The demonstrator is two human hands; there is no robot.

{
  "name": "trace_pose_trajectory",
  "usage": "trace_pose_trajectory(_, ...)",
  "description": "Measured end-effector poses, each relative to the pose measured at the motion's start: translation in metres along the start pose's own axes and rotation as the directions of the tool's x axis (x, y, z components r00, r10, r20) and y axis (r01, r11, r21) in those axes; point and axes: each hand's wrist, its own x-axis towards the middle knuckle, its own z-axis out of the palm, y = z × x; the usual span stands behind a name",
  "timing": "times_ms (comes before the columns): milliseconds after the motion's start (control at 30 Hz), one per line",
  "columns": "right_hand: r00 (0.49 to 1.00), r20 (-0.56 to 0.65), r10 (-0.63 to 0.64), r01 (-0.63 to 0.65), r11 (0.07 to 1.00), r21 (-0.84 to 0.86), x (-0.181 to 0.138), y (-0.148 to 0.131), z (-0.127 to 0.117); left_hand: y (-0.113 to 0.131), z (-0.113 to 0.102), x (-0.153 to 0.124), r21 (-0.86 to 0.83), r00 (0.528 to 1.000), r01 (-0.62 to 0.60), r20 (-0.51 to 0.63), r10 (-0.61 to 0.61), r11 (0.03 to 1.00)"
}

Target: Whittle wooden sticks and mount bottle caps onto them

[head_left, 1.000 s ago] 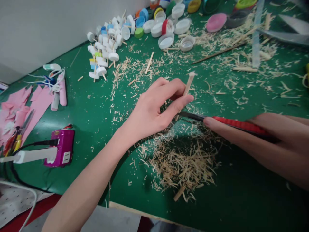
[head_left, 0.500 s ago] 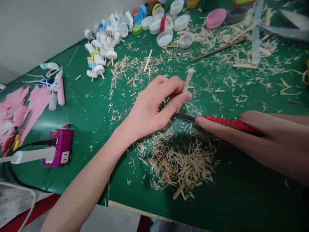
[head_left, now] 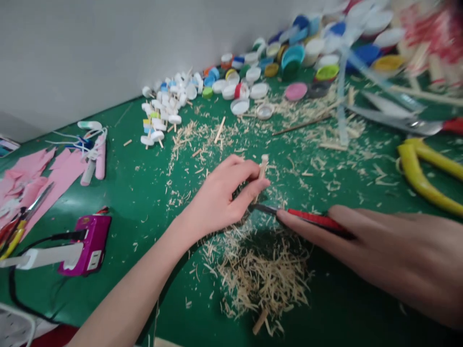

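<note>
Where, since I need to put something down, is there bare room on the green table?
Mostly bare: between the purple adapter and left forearm; also right of the near shavings pile, nearer than the right hand. Crowded: the far side, with caps, scattered shavings and scissors.

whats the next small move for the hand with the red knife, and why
Probably a short stroke of the red knife along the wooden stick: the left hand pinches the stick, the right hand has the blade near its lower part, and curled wood shavings lie nearby.
</note>
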Motion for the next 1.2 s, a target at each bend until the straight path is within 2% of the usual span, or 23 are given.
trace_pose_trajectory(33,0.994,-0.081,-0.079,0.075,0.996,-0.047,0.006,-0.002,-0.009,0.0,0.0,0.0,-0.01,1.0,0.0,-0.001,0.0,1.0)
trace_pose_trajectory(100,0.974,-0.186,-0.131,0.112,0.988,-0.109,0.015,-0.006,-0.022,0.001,-0.001,0.0,-0.026,1.0,0.016,0.012,-0.016,1.0)
trace_pose_trajectory(200,0.976,-0.211,-0.051,0.025,0.992,-0.126,0.021,-0.01,-0.029,0.003,-0.001,-0.001,-0.03,0.999,0.042,0.023,-0.041,0.999)
trace_pose_trajectory(267,0.977,-0.212,-0.013,-0.021,0.988,-0.155,0.02,-0.012,-0.031,0.004,0.0,-0.002,-0.021,0.998,0.058,0.019,-0.058,0.998)
trace_pose_trajectory(467,0.974,-0.222,-0.053,0.009,0.981,-0.194,0.016,-0.014,-0.039,0.008,0.0,-0.002,0.005,0.998,0.055,0.0,-0.055,0.998)
trace_pose_trajectory(633,0.961,-0.267,-0.07,0.009,0.975,-0.222,0.018,-0.01,-0.041,0.013,0.001,-0.003,0.009,0.989,0.149,-0.008,-0.149,0.989)
trace_pose_trajectory(833,0.965,-0.237,-0.114,0.047,0.962,-0.27,0.023,-0.002,-0.042,0.015,0.004,-0.003,-0.044,0.981,0.192,0.003,-0.192,0.98)
trace_pose_trajectory(1200,0.968,-0.22,-0.123,0.071,0.97,-0.231,0.026,0.007,-0.037,0.016,0.004,0.0,-0.025,0.993,0.101,0.068,-0.099,0.995)
